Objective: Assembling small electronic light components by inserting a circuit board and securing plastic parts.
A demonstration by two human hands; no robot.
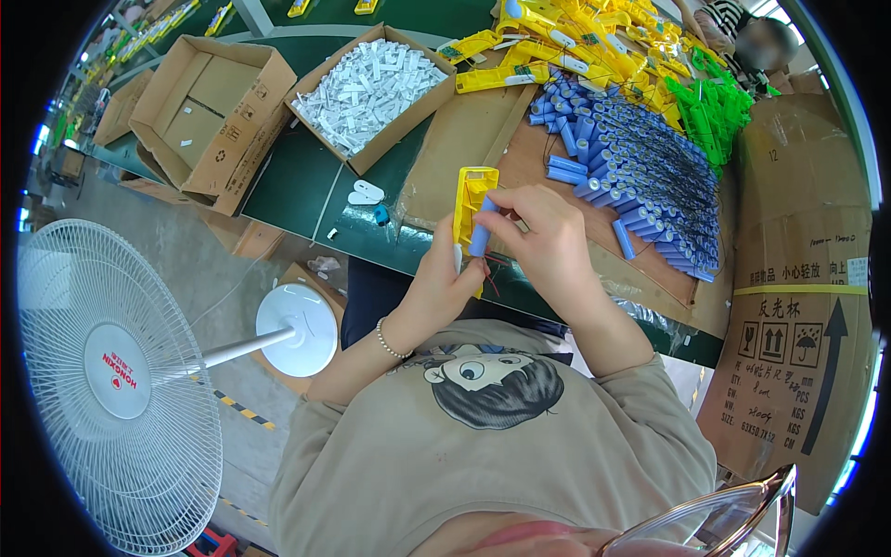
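My left hand [438,286] is closed round a long yellow plastic housing [475,186], held upright over the table's near edge. In my right hand [549,239], thumb and fingers pinch a blue cylindrical battery cell [482,230] against the housing's open side. Whether the cell is seated inside cannot be told. Thin red wires [494,276] stick out below the cell, by my left fingertips. To the right lies a large heap of blue battery cells [640,167] with dark wires; one loose cell [623,239] lies nearest my right hand.
Yellow housings [594,46] and green plastic parts [710,111] are piled behind the cells. A cardboard box of small white parts [367,97] and an open carton [218,121] stand left. Tall cartons [789,306] flank the right, a white fan [121,371] the left. Another person [742,42] is far right.
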